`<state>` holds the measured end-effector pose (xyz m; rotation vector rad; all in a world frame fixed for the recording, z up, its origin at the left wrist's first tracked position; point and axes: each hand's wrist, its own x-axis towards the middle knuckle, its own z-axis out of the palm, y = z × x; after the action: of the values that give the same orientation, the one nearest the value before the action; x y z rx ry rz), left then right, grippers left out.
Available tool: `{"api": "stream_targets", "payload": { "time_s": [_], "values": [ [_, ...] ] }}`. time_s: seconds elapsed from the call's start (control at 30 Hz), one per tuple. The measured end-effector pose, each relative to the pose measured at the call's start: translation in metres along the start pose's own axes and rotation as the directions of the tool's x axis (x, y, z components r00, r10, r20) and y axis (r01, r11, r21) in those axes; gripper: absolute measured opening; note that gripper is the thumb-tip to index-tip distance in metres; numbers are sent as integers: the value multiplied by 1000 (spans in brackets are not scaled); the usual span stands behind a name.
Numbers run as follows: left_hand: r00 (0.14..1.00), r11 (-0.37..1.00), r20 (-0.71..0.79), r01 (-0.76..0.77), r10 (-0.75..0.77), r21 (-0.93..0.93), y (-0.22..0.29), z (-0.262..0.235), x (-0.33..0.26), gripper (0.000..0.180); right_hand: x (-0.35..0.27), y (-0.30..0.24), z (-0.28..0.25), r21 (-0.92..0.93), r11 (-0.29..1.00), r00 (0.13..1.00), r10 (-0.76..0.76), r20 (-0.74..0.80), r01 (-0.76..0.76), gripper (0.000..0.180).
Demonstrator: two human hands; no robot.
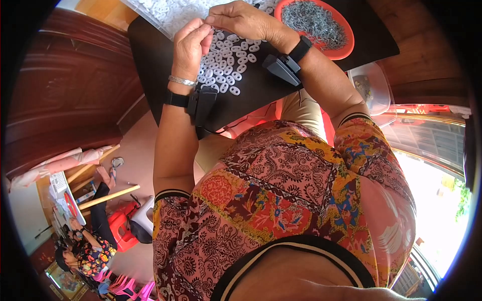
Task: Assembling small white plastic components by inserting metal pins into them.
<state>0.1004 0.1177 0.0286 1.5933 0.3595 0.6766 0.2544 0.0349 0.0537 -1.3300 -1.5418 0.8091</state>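
Over the dark tabletop (150,65), my left hand (192,41) and my right hand (240,21) meet, fingertips touching. Both are closed in a pinch, and whatever lies between the fingers is too small or hidden to make out. Beneath and beside them spread many small white oval plastic pieces with two holes each (221,65). A clear plastic bin (159,24) heaped with the same white pieces stands just beyond my left hand. To the right of my right hand sits an orange bowl (350,42) full of small grey metal screws or nails.
A clear plastic tub (374,90) stands below the table's right edge. Dark wooden panelling (75,75) lines the left. Farther off at the lower left, another person (90,256) sits at a small table (63,190), near a red stool (123,231).
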Motion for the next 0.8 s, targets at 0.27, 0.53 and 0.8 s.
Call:
{"api": "stream_targets", "payload": {
  "time_s": [0.27, 0.53, 0.8],
  "values": [
    [1000, 1000, 12, 0, 0, -2, 0, 2, 2, 24, 4, 20, 8, 5, 992, 988, -128, -86, 128, 28],
    [955, 988, -288, 31, -75, -152, -12, -16, 9, 19, 2, 34, 10, -481, 871, 990, -136, -48, 96, 23],
    [954, 986, -293, 17, -66, -167, -10, -14, 9, 18, -1, 36, 18, -715, 700, 1000, -9, 6, 11, 19]
  ]
}}
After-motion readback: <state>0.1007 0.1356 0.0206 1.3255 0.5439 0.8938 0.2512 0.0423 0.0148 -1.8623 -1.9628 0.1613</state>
